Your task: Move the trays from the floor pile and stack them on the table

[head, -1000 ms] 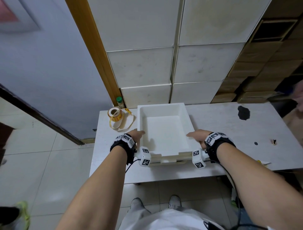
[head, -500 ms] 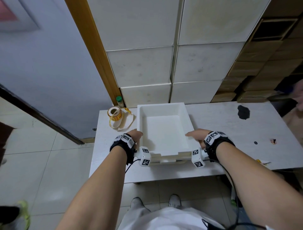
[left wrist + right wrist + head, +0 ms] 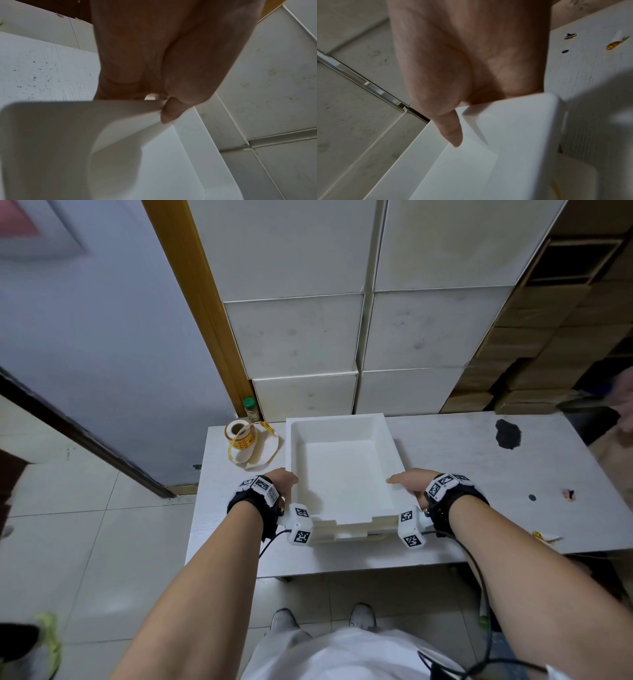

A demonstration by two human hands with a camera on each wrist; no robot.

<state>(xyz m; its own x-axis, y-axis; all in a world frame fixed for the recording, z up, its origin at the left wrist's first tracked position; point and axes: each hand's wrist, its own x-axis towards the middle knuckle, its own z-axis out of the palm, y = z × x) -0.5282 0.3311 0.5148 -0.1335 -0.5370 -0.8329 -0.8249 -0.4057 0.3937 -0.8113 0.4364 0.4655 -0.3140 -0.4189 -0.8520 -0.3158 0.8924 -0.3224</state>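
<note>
A white foam tray [image 3: 339,474] sits on top of a low stack of like trays [image 3: 342,534] on the white table [image 3: 462,467]. My left hand [image 3: 282,481] grips its left rim, thumb [image 3: 169,112] hooked over the edge onto the inner wall. My right hand [image 3: 409,479] grips the right rim, thumb [image 3: 452,132] over the inner wall of the tray [image 3: 505,135]. The other fingers of both hands are hidden behind the tray walls [image 3: 68,128]. The floor pile is out of view.
A roll of yellow tape [image 3: 241,434] and a small green-capped bottle [image 3: 251,409] stand left of the tray. White foam boxes [image 3: 301,337] are stacked against the wall behind the table. A black stain [image 3: 508,433] marks the table's right part. Tiled floor [image 3: 85,525] lies to the left.
Almost nothing has moved; both hands stay on the tray's sides and the tray rests in the same place on the stack.
</note>
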